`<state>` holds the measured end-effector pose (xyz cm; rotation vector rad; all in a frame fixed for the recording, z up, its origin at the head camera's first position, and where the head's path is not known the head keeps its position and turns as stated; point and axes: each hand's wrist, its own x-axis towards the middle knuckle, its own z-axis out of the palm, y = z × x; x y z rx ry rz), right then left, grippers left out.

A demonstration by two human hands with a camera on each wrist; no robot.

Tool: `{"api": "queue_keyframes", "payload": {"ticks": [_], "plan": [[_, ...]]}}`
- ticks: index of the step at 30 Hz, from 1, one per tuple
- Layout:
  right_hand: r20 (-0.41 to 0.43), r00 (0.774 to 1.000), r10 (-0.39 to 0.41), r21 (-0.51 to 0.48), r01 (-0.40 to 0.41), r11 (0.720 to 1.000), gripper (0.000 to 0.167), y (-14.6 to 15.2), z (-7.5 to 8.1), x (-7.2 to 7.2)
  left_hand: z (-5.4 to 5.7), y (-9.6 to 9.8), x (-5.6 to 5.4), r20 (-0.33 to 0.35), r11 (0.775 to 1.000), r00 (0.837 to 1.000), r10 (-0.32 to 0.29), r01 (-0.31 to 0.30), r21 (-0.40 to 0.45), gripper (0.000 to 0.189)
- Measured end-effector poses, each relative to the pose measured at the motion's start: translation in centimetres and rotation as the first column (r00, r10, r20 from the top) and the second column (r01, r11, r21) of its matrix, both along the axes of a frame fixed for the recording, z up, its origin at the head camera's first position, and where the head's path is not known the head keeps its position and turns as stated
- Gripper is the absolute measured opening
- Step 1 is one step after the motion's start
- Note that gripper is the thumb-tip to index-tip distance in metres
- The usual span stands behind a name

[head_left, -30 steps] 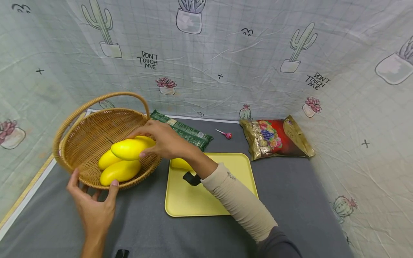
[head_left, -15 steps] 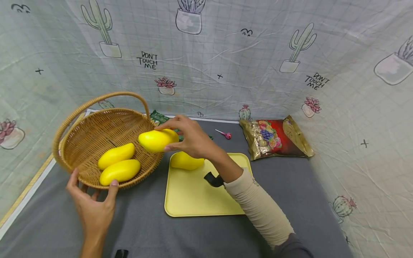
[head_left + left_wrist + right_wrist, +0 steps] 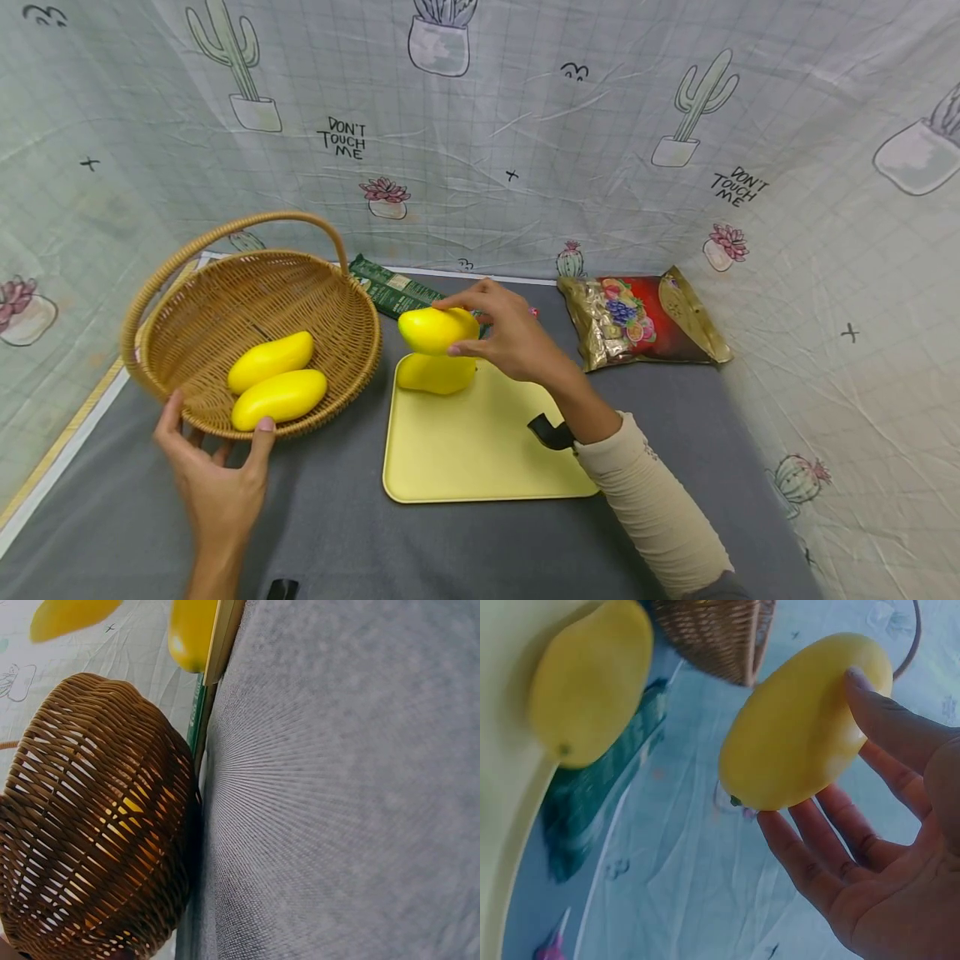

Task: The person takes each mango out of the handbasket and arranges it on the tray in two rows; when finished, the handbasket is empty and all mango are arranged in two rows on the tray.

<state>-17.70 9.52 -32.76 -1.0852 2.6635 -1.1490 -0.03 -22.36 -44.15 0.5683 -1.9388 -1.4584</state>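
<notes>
My right hand [image 3: 517,333] pinches a yellow mango [image 3: 437,331] between thumb and fingers, above the back left of a yellow tray [image 3: 480,467]. Another mango [image 3: 435,374] lies on that tray, just below the held one in the head view. The right wrist view shows the held mango [image 3: 802,724] with its green stem end toward the fingertips. At the left, my left hand [image 3: 217,467] grips the front rim of a wicker basket [image 3: 225,325], thumb over the edge. Two mangoes [image 3: 279,400] rest inside the basket. Its woven underside [image 3: 97,817] fills part of the left wrist view.
Behind the tray lies a green packet [image 3: 390,287], partly covered by the right hand. A lollipop [image 3: 534,312] shows just past that hand. To the back right is a red and gold candy bag [image 3: 637,321]. A patterned curtain [image 3: 480,142] hangs behind the grey table [image 3: 337,533].
My right hand has lifted a mango out of the basket and carried it rightward to above the tray. The left hand and the basket have stayed in place.
</notes>
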Motion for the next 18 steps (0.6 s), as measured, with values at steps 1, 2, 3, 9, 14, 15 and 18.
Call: {"api": "queue_keyframes", "payload": {"ticks": [1,2,3,9,14,15,18], "plan": [[-0.001,1.000,-0.011,0.007,0.011,1.000,0.054,0.5,-0.2,0.0,0.0,0.0,0.0,-0.001,1.000,1.000,0.001,-0.001,0.001,0.099],[0.003,1.000,-0.022,0.011,0.022,1.000,0.055,0.9,-0.4,0.0,-0.1,0.0,0.0,-0.002,1.000,1.000,0.001,-0.001,0.001,0.099],[0.006,0.999,-0.034,0.015,0.034,0.999,0.055,1.4,-0.6,0.0,-0.1,0.0,0.0,-0.002,1.000,1.000,0.001,-0.001,0.002,0.099],[0.010,0.995,-0.095,0.025,0.095,0.995,0.055,4.3,-1.9,0.1,-0.1,-0.1,-0.1,-0.005,1.000,1.000,0.004,-0.004,0.001,0.100],[0.010,0.991,-0.135,0.033,0.135,0.990,0.055,6.1,-2.9,0.3,-0.2,-0.1,-0.1,-0.011,1.000,1.000,0.001,-0.001,-0.001,0.099],[0.014,0.989,-0.146,0.038,0.145,0.989,0.055,6.4,-3.1,0.3,-0.2,-0.1,-0.1,-0.011,1.000,1.000,0.001,-0.001,-0.001,0.099],[0.018,0.985,-0.172,0.069,0.171,0.983,0.055,7.1,-3.8,0.3,-0.2,-0.1,-0.1,-0.014,1.000,1.000,0.002,-0.002,-0.001,0.099]]}}
